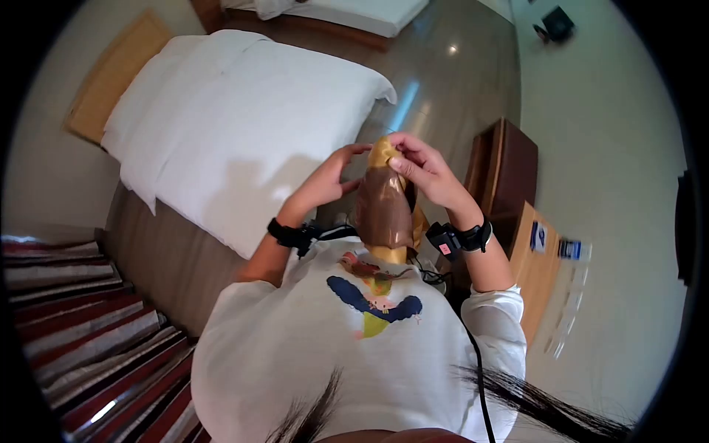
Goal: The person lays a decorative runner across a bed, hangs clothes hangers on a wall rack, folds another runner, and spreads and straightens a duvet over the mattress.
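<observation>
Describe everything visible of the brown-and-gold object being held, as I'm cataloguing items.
The brown-and-gold object is elongated, with a glossy brown middle and shiny gold at both ends, looking like film or foil. The upper end narrows and looks crumpled; the lower overlaps the white T-shirt. The right hand pinches its top; the left hand curves alongside, contact unclear. Its contents cannot be told.

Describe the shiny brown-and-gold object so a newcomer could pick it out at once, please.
From the large white bed at upper left, go down and right to the white shirt. Just above its colourful print is the object, its gold tip held by the right hand. Glossy brown with gold at both ends, it stands out from the plain white bed.
</observation>
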Available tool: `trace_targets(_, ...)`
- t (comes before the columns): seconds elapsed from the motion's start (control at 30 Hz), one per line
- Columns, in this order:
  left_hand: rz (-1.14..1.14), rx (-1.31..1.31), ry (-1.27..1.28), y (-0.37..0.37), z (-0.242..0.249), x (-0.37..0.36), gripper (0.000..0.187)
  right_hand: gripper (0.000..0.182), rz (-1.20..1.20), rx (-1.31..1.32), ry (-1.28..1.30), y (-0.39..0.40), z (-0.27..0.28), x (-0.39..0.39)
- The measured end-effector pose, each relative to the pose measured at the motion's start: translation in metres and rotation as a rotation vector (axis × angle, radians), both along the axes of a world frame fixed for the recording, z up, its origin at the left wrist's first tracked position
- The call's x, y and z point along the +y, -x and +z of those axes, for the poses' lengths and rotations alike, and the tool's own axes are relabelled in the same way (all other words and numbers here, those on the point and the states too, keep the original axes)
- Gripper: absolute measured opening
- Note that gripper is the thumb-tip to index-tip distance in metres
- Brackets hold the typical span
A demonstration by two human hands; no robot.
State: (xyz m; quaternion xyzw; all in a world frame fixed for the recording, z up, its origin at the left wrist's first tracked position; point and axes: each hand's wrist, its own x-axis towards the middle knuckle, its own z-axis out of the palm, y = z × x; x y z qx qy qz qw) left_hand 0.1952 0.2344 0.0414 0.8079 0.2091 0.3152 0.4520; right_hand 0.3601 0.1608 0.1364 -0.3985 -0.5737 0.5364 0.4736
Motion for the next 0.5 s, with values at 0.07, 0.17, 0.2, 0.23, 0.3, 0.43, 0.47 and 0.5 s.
trace_targets(0.07, -0.023, -0.066, 0.104, -0.008, -0.056, 0.034, 0.045, 0.021, 0.215, -0.043, 0.036, 0.007, 0.005, 0.03)
trace_targets(0.17, -0.08, -0.194, 0.355, -0.01, -0.02, 0.039, 0.036, 0.02, 0.419, -0.016, 0.007, 0.017, 0.014, 0.06)
trace_targets(0.2, -0.036, -0.172, 0.375, -0.006, -0.021, 0.05, 0.031, 0.019, 0.481, -0.01, -0.032, 0.018, 0.012, 0.076)
trace_targets(0.23, 0.007, -0.161, 0.39, -0.005, -0.022, 0.055, 0.026, 0.019, 0.504, -0.011, -0.028, 0.018, 0.015, 0.084)
trace_targets(0.3, 0.068, -0.205, 0.219, -0.006, -0.035, 0.073, 0.018, 0.018, 0.634, -0.058, -0.132, 0.014, 0.026, 0.097)
trace_targets(0.43, 0.652, -0.083, 0.059, 0.042, -0.042, 0.113, 0.01, 0.021, 0.445, 0.025, -0.121, -0.021, 0.026, 0.128)
trace_targets(0.47, 0.759, -0.01, -0.02, 0.06, -0.031, 0.118, 0.01, 0.021, 0.467, 0.026, -0.119, -0.033, 0.023, 0.139)
trace_targets(0.5, 0.867, 0.074, -0.101, 0.072, -0.016, 0.126, 0.01, 0.025, 0.391, -0.092, -0.131, -0.047, 0.017, 0.157)
